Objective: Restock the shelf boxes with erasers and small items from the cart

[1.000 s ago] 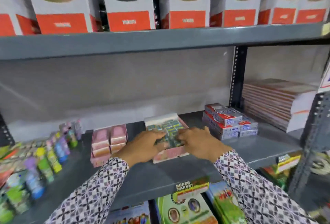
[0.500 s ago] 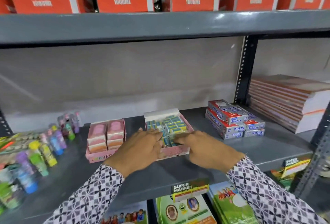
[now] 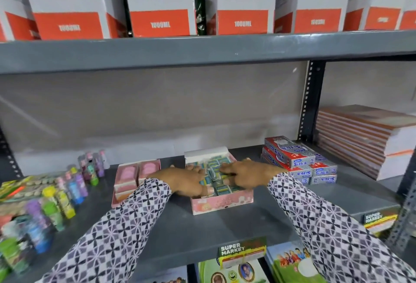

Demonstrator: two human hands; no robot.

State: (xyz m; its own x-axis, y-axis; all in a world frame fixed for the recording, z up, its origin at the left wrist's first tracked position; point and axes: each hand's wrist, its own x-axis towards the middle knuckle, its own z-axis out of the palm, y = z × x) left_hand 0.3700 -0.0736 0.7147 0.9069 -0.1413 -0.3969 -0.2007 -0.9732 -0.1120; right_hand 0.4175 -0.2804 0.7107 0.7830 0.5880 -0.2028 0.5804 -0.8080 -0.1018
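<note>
Head view: I'm laying my left hand (image 3: 184,180) flat, fingers spread, on the erasers (image 3: 221,187) in the pink box (image 3: 221,204) mid-shelf, right hand (image 3: 245,175) also spread flat. Best pressing evenly, I think, nudging packs into rows without tipping the box.

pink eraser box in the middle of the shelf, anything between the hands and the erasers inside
Nothing visible does. The pink eraser box is open-topped, and the left hand and right hand lie directly on the small teal-wrapped erasers inside it.
</note>
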